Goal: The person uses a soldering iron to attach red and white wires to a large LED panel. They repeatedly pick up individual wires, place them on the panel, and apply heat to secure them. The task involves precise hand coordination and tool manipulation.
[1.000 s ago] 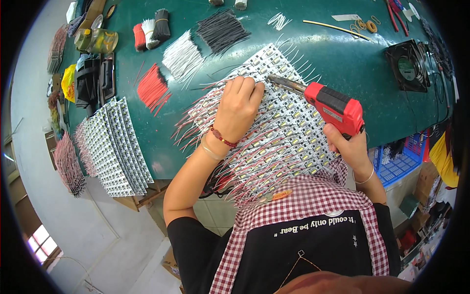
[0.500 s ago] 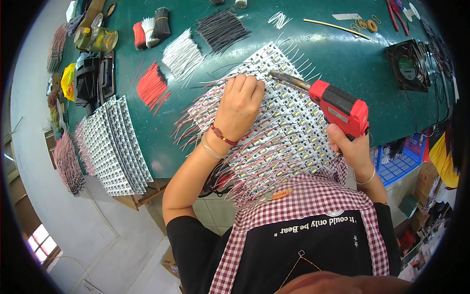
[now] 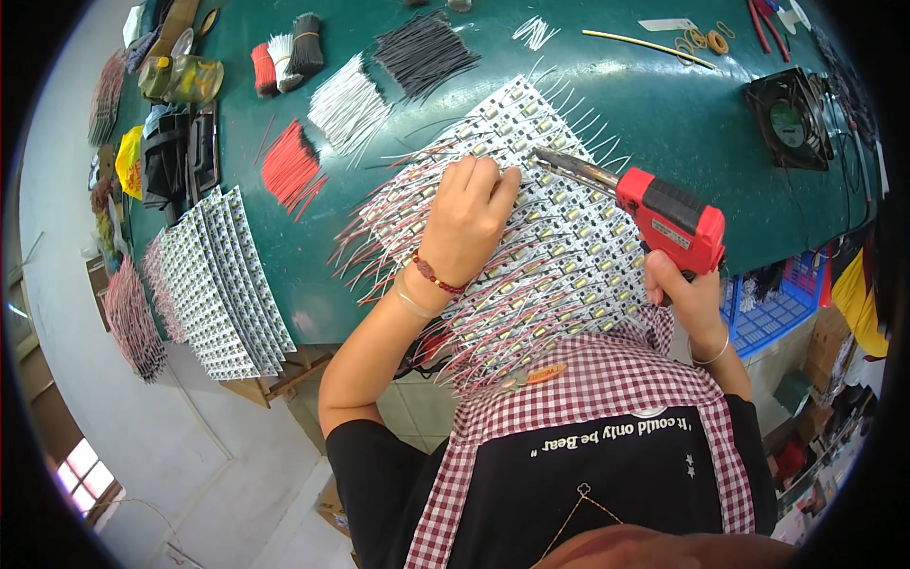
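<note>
A white sheet of LED circuit boards [image 3: 519,102] slants across the table edge toward my apron, with rows of thin red, white and black wires sticking out along it. My left hand [image 3: 471,204] rests on its upper part, fingertips pinched together against the boards; what they hold is hidden beneath them. In my right hand [image 3: 692,299] is a red and black soldering gun [image 3: 675,223], gripped by its handle. Its dark tip points left and lies at the boards just right of my left fingertips. Whether the tip touches cannot be made out.
Cut wires lie in red [image 3: 292,169], white [image 3: 349,106] and black [image 3: 427,55] piles on the green table [image 3: 664,104]. More board sheets [image 3: 223,284] overhang its left edge. A small black fan [image 3: 789,119] stands at right, above a blue basket [image 3: 773,308].
Both hands have shifted slightly down and right along the boards. The soldering gun has moved with my right hand, its tip still close to my left fingers.
</note>
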